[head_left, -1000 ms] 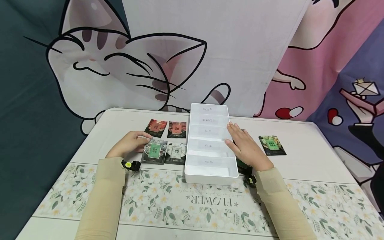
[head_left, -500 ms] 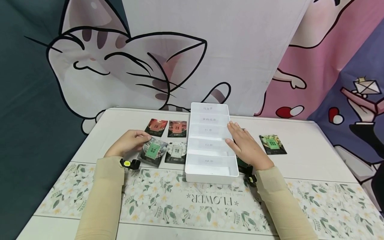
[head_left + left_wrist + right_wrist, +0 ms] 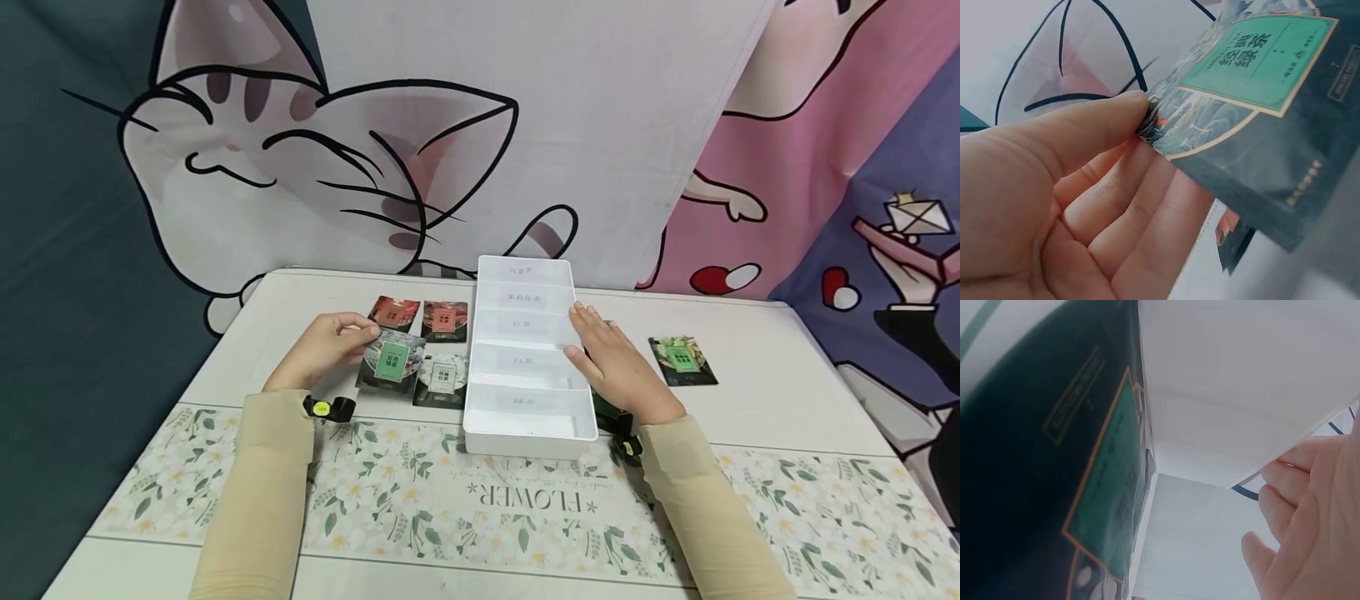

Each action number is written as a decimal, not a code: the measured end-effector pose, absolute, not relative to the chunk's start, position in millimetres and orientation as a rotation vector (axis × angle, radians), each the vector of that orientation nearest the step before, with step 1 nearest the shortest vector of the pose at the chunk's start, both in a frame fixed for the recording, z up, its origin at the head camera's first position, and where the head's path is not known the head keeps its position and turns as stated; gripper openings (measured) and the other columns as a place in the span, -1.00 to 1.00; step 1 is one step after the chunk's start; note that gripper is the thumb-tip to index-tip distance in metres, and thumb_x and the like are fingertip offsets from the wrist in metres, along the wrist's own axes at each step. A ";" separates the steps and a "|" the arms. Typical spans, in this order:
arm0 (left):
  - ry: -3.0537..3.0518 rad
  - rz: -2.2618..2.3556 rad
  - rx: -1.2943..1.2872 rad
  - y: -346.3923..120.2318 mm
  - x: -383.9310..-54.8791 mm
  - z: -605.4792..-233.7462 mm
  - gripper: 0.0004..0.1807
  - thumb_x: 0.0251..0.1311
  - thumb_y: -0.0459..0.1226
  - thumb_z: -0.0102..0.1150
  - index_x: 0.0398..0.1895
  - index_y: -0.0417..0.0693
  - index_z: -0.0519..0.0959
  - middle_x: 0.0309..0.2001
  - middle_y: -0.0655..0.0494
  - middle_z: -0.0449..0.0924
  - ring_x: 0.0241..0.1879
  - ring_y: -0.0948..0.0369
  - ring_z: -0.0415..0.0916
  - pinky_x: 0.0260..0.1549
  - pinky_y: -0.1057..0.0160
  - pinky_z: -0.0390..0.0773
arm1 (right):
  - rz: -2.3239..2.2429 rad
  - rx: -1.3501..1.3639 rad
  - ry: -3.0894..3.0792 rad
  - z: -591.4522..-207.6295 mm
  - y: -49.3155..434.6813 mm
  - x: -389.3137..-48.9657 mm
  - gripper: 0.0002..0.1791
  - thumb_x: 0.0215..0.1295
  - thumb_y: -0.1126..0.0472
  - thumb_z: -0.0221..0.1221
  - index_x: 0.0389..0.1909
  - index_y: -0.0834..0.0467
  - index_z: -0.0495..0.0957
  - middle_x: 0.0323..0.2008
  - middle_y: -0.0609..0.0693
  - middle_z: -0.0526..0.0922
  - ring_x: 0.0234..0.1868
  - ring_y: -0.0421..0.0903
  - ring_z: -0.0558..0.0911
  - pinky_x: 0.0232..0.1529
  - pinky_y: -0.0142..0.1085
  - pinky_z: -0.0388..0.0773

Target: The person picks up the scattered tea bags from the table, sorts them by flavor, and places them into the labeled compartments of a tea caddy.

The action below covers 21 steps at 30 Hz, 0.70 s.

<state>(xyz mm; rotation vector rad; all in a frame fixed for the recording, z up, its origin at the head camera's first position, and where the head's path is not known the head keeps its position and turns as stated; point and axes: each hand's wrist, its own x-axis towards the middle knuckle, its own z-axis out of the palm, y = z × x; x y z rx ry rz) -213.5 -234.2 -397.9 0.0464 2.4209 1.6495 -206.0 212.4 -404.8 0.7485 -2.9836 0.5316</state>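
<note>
My left hand (image 3: 326,346) pinches the top left corner of a tea sachet (image 3: 392,360) with a green label. In the left wrist view, thumb and fingers grip the sachet (image 3: 1235,150), which tilts up off the table. To its right lies a white-labelled sachet (image 3: 441,379), with two red-labelled sachets behind, one (image 3: 394,312) partly covered and one (image 3: 445,320) beside it. A long white divided box (image 3: 528,423) stands in the middle, its sections marked with printed labels. Fingers straight, my right hand (image 3: 618,367) lies against the box's right side wall (image 3: 1210,381).
Beside the box, partly hidden under my right hand, is a dark green sachet (image 3: 1097,487). Farther right lies another green-labelled sachet (image 3: 682,360). A flower-printed strip (image 3: 525,533) crosses the table's near part. Behind the table hangs a cartoon cat cloth (image 3: 600,125).
My left hand has taken the green-labelled sachet by its corner and raised it off the table, moving it slightly away from me. My right hand has stayed on the box.
</note>
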 end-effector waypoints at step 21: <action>2.482 1.870 0.015 -213.3 -211.8 -389.3 -0.63 0.43 -0.19 0.22 0.03 -0.38 0.57 -0.33 0.26 0.76 -0.35 0.40 0.66 -0.16 0.35 0.71 | 0.560 0.783 -2.949 -406.6 212.9 -207.7 -0.23 0.64 -0.15 -0.20 0.62 0.23 -0.10 0.62 0.17 -0.08 0.61 0.15 -0.10 0.57 0.15 -0.13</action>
